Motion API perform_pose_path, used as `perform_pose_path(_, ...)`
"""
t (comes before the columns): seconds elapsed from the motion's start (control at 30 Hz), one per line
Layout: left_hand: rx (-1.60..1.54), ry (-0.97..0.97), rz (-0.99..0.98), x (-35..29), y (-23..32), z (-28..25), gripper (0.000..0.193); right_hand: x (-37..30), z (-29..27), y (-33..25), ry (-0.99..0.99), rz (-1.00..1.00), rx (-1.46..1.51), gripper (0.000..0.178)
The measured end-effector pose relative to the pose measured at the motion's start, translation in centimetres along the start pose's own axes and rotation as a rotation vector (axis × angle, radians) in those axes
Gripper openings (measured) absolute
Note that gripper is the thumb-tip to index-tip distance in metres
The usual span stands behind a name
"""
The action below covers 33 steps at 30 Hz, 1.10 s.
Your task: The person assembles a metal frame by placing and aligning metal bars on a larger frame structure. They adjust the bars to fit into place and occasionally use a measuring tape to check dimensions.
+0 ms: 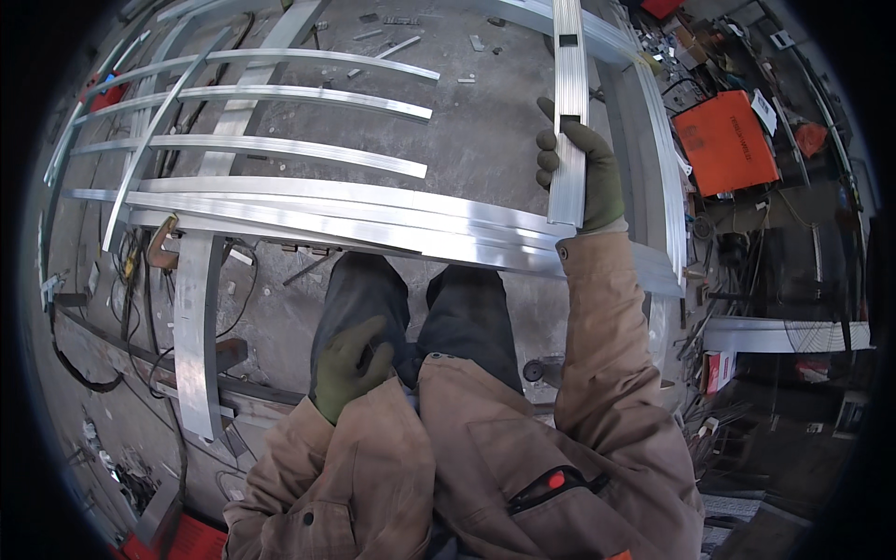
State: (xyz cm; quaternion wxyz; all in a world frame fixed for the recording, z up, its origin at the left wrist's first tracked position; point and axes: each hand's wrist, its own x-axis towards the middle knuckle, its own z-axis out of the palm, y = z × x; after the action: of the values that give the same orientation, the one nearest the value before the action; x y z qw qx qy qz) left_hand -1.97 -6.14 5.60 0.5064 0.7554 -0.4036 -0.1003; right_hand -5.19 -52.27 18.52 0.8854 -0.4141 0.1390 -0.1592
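Workshop, concrete floor [490, 140] strewn with offcuts. The slotted metal bar [570, 79] stands at upper right, its near end over the long rails [373, 219]; contact there cannot be confirmed. The gloved right hand [597, 173] has its fingers wrapped round it. The gloved left hand [353, 369] rests at the left thigh, fingers half curled; whether it grips anything, I cannot tell.

Progress, in my judgement: partial. Three slats [308, 96] lie spaced under or over a cross strip [163, 140]; their right ends are free, and the slotted bar appears unjoined.

Clearance: open floor separates slat ends from bar. The rails bound the near side; a clamp [162, 245] projects at left.
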Motion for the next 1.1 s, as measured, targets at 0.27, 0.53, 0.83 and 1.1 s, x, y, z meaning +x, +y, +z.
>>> perform_pose_path(0.27,0.038,0.018,0.064,-0.5,2.6,-1.0,0.047,-4.2,3.8,0.6,-0.307,-0.003,0.304,0.077)
perform_pose_path(0.53,0.156,0.11,0.108,1.6,7.1,-4.9,0.042,-6.4,8.4,3.6,-0.418,0.019,0.363,0.077)
perform_pose_path(0.83,0.325,0.233,0.386,5.0,9.5,-8.9,0.052,-7.4,13.3,7.6,-0.426,0.058,0.397,0.083)
perform_pose_path(1.1,0.457,0.143,0.573,8.4,14.2,-9.4,0.072,-8.9,16.9,9.4,-0.512,0.138,0.469,0.081)
